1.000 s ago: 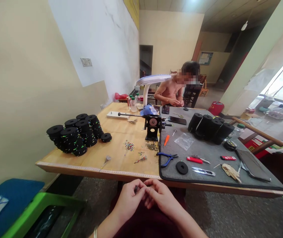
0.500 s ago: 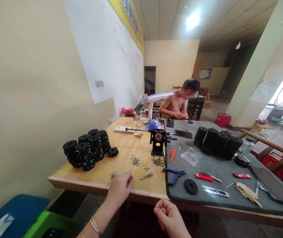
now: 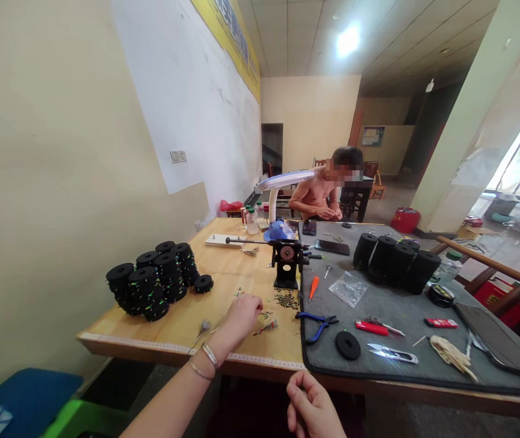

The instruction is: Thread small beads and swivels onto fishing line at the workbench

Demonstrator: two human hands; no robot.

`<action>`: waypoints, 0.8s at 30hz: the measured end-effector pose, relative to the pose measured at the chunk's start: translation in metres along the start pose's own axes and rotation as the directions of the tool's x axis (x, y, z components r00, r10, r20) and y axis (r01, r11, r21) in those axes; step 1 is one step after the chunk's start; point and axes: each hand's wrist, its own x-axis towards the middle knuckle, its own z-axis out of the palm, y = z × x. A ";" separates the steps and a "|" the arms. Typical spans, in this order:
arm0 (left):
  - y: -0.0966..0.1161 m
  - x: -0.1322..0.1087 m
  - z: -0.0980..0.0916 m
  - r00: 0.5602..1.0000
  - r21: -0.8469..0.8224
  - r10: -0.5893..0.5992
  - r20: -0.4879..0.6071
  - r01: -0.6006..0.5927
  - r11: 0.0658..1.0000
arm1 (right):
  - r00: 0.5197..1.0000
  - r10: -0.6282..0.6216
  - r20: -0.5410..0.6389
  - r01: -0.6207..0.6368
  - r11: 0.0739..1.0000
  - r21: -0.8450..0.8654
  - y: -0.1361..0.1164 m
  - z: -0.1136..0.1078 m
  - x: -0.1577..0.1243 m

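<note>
My left hand (image 3: pixel 244 312) is stretched over the wooden table, its fingers bent downward and pressed together. It covers most of a pile of small coloured beads (image 3: pixel 240 292), and its fingertips are close to a heap of small brass-coloured pieces (image 3: pixel 286 299). Whatever is between those fingertips is hidden. At the table's front edge, my right hand (image 3: pixel 311 404) is closed, with the thumb against the curled fingers; anything inside it is too small to make out. A bundle of thin pieces with coloured tips (image 3: pixel 266 327) lies just in front of my left hand.
Stacked black foam spools (image 3: pixel 148 283) stand at left, more black spools (image 3: pixel 396 261) at right. A black winding device (image 3: pixel 286 261) is mid-table. Blue pliers (image 3: pixel 318 325), a foam disc (image 3: pixel 348 345) and thread snips (image 3: pixel 393 353) lie on the grey mat (image 3: pixel 332 362). Another person (image 3: pixel 318 194) sits beyond.
My left hand has moved forward and right from the table's front edge, now covering most of the bead pile. My right hand stays near the edge, still curled. The view has shifted slightly.
</note>
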 end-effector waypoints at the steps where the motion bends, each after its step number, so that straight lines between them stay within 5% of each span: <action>1: 0.000 0.006 0.004 1.000 0.001 -0.003 0.027 0.003 1.000 | 1.000 -0.001 0.018 0.001 1.000 0.003 0.000 0.000 -0.001; 10: -0.007 0.032 0.025 0.988 -0.021 -0.052 0.144 0.056 0.998 | 0.999 0.007 0.038 -0.009 0.998 0.063 0.002 -0.003 -0.003; 15: -0.011 0.035 0.018 0.996 -0.109 -0.056 0.072 0.063 0.992 | 1.000 0.000 0.006 0.000 0.997 0.078 0.001 -0.003 -0.005; 20: -0.018 0.017 0.002 0.996 -0.281 -0.047 -0.076 0.024 0.959 | 0.998 0.009 -0.056 -0.007 0.999 0.046 0.003 -0.004 -0.009; 24: -0.021 -0.020 0.004 0.994 -0.404 -0.060 -0.090 0.018 0.914 | 0.998 0.014 -0.058 -0.011 0.998 0.056 0.005 0.000 -0.013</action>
